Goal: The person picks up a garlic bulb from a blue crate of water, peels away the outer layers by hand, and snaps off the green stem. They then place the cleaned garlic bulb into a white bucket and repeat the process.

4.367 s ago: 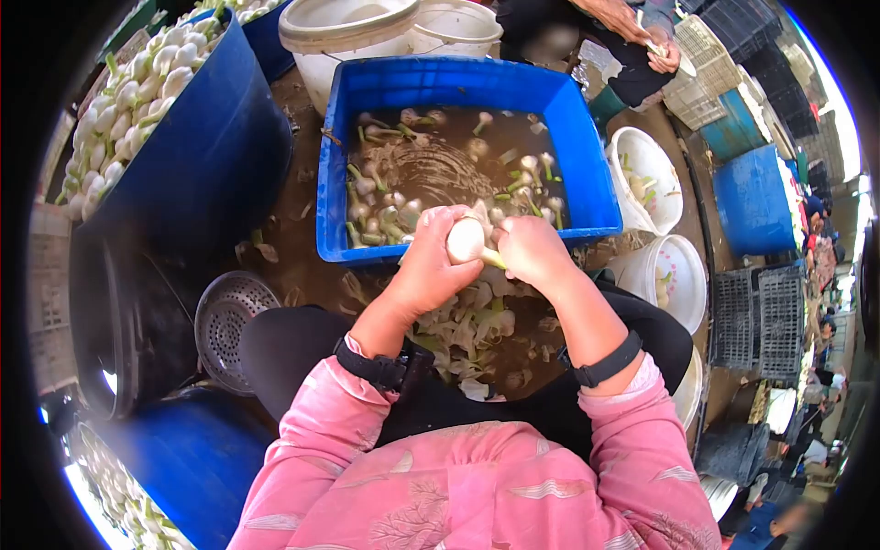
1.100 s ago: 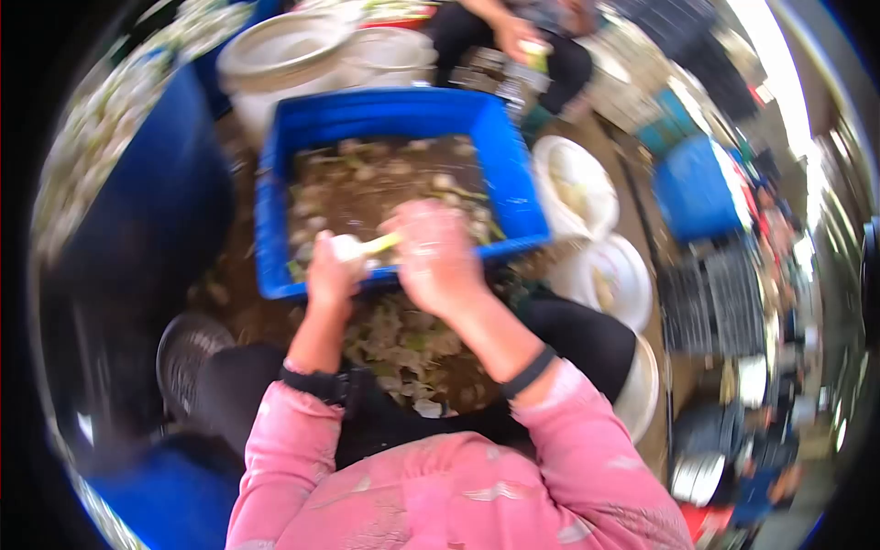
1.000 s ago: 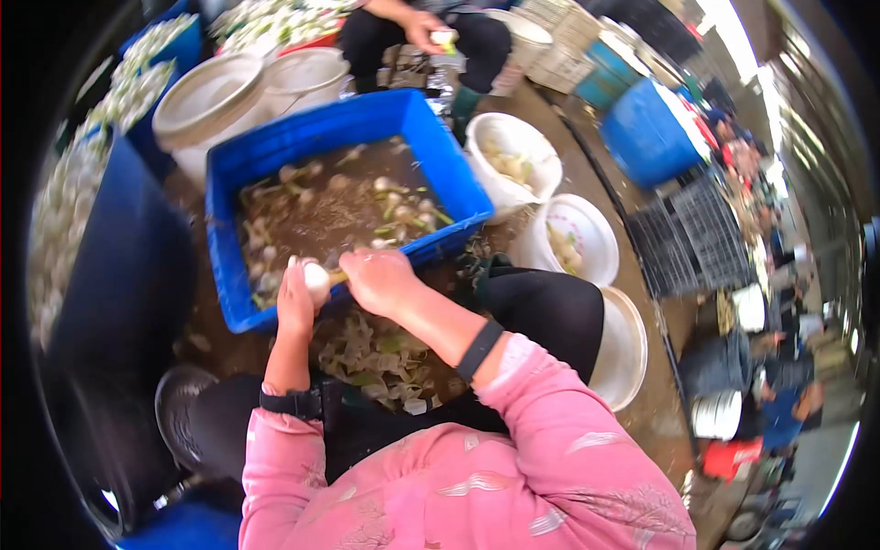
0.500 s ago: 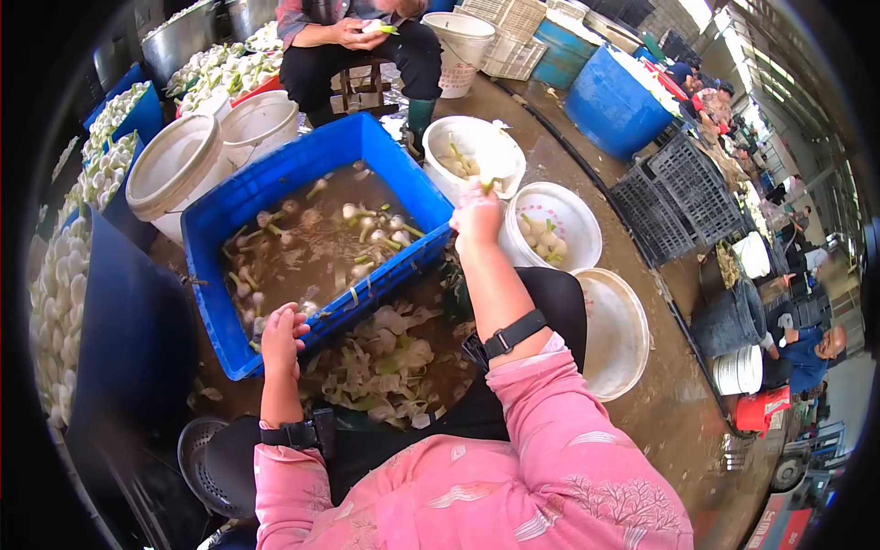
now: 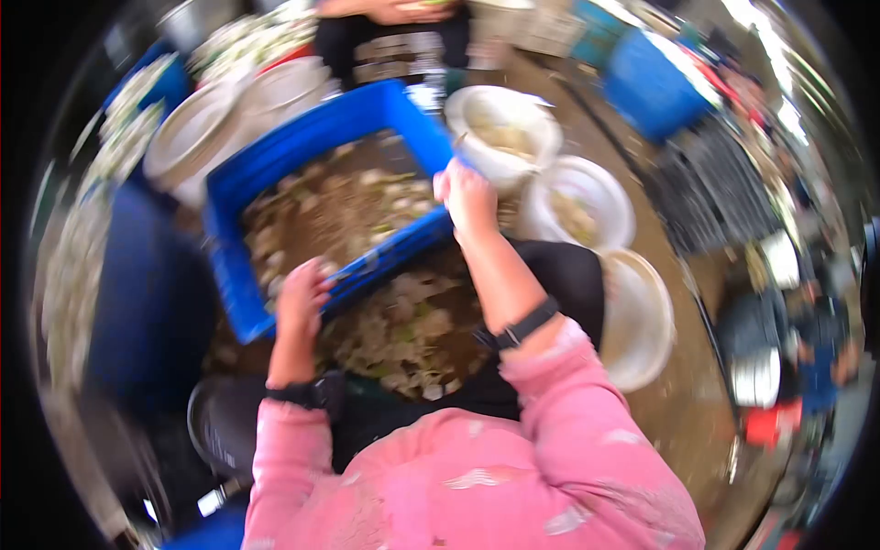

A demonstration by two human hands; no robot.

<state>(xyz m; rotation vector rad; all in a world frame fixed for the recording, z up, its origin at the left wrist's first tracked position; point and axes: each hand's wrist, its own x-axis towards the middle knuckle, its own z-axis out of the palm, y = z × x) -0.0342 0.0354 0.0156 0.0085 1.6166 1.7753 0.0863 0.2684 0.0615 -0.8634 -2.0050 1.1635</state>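
Motion smears this moment. My left hand point(image 5: 305, 295) is at the near wall of a blue plastic tub point(image 5: 240, 316), its fingers loosely bent and apart, with nothing visible in them. My right hand point(image 5: 469, 197) is closed beside the tub's right corner; what it holds, if anything, is hidden. Inside the tub, garlic bulbs with stems point(image 5: 390, 197) lie in brown water. Just right of my right hand stands a white bucket point(image 5: 467, 115) with pale bulbs in it, and a second white bucket point(image 5: 619, 206) beside it also holds bulbs.
Peelings point(image 5: 412, 335) lie on the ground between my legs and the tub. An off-white basin point(image 5: 642, 321) is by my right knee. Black crates point(image 5: 715, 188) and a blue barrel point(image 5: 646, 82) stand to the right. Another person point(image 5: 394, 41) sits across from me.
The view has shifted, so the tub sits higher. My right hand has drawn back from above the white bucket to the tub's corner. My left hand remains by the near wall.
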